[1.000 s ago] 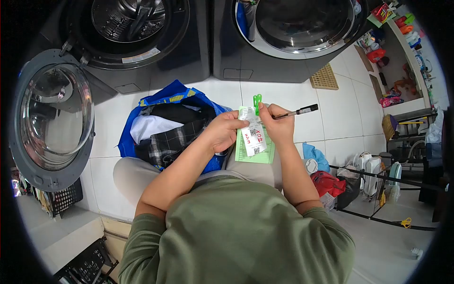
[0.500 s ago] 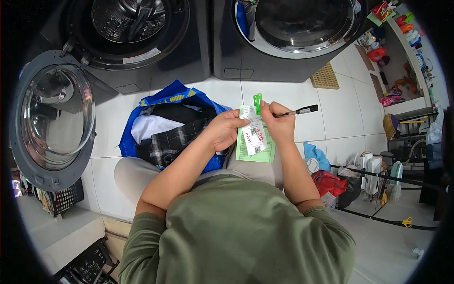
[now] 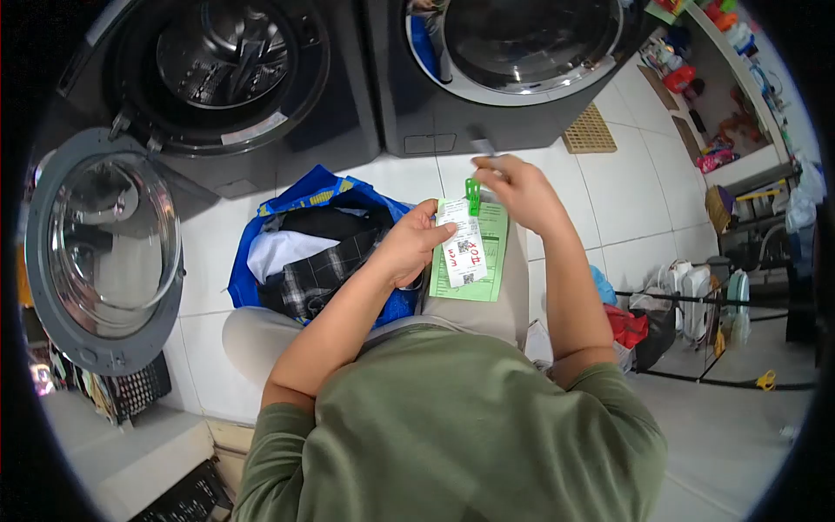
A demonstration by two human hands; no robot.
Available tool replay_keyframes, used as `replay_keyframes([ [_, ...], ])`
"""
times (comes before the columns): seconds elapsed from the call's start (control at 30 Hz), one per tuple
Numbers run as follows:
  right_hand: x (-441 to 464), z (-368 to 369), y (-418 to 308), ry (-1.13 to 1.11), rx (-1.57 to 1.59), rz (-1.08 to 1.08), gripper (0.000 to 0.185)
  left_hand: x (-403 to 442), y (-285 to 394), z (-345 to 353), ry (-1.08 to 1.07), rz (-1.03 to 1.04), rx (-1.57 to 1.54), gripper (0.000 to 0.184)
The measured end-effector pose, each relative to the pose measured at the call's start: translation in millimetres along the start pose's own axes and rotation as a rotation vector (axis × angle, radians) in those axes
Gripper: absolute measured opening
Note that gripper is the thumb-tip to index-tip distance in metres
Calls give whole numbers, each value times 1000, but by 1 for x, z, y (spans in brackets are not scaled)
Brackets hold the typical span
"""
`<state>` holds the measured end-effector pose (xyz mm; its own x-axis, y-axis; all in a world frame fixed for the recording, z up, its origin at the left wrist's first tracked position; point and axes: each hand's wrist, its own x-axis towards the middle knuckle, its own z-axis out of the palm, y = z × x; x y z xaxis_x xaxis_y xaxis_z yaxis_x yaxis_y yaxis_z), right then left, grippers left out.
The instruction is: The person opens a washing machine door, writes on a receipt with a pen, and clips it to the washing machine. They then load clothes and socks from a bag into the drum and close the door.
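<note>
My left hand [image 3: 416, 244] pinches a white receipt [image 3: 463, 252] with red handwriting, lying over a green paper slip [image 3: 493, 261]. A green clothespin [image 3: 472, 197] grips the top of the papers. Above and to the right of the clip, my right hand [image 3: 517, 191] holds a pen [image 3: 482, 144], its far end blurred by motion. To the left of the papers stands a blue bag [image 3: 252, 228] full of clothes, among them a black plaid shirt [image 3: 326, 271] and a white garment [image 3: 287, 252].
In front are two dark front-loading machines; the left one's round door [image 3: 104, 252] hangs open, the right one's door [image 3: 526, 43] is closed. A beige plastic grate [image 3: 590, 130] lies on the tiles. A rack [image 3: 696, 304] and bags stand at the right.
My right hand has moved off the clothespin and papers, up and to the right. The pen has swung from pointing right to pointing up and forward. The left hand keeps its hold.
</note>
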<state>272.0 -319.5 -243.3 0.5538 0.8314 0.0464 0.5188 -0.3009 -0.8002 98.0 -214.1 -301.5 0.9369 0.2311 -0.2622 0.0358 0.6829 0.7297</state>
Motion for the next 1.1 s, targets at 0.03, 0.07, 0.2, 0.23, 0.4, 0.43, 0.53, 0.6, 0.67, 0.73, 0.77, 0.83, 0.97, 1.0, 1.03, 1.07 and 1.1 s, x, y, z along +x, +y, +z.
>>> replay_keyframes([
  [0.03, 2, -3, -5, -74, 39, 65, 32, -1, 0, 1, 18, 11, 11, 25],
  [0.07, 5, -4, -10, -154, 80, 126, 32, -1, 0, 2, 40, 27, 21, 22],
  [0.2, 11, -5, -18, -258, 75, 192, 32, -8, 5, 2, 140, 60, 75, 16],
  [0.23, 10, -4, -19, -244, 23, 192, 31, -9, 4, 0, 148, 81, 88, 14],
  [0.4, 12, -8, -12, -362, 338, 199, 25, -11, 2, -7, 149, 54, 190, 10],
  [0.43, 12, -9, -12, -325, 370, 179, 24, -12, 2, -6, 162, 47, 202, 10],
  [0.53, 12, -7, -14, -246, 348, 190, 24, -13, 4, -1, 185, 35, 299, 12],
  [0.6, 10, -4, -19, -240, 288, 209, 24, -14, 4, -1, 184, 38, 321, 13],
  [0.67, 5, -2, -27, -277, 185, 238, 24, -13, 4, -3, 170, 49, 280, 15],
  [0.73, 1, -4, -26, -236, -86, 78, 27, -8, -1, -9, 189, 68, 202, 18],
  [0.77, -1, -5, -26, -214, -222, -5, 30, -8, 0, -9, 199, 80, 162, 20],
  [0.83, -16, -11, -32, -79, -177, -259, 41, -8, 7, -6, 191, 51, 9, 21],
  [0.97, -50, -9, -21, -354, -347, -495, 55, -7, 15, -24, 127, -36, -156, 23],
  [1.0, -58, -1, -19, -289, -365, -540, 52, -8, 16, -26, 101, -40, -179, 25],
  [1.03, -61, 5, -17, -252, -352, -542, 49, -8, 17, -27, 89, -53, -183, 25],
  [1.07, -63, 12, -16, -211, -339, -541, 46, -9, 18, -27, 73, -70, -186, 26],
  [1.1, -66, 16, -13, -168, -328, -538, 43, -9, 18, -26, 56, -88, -188, 26],
])
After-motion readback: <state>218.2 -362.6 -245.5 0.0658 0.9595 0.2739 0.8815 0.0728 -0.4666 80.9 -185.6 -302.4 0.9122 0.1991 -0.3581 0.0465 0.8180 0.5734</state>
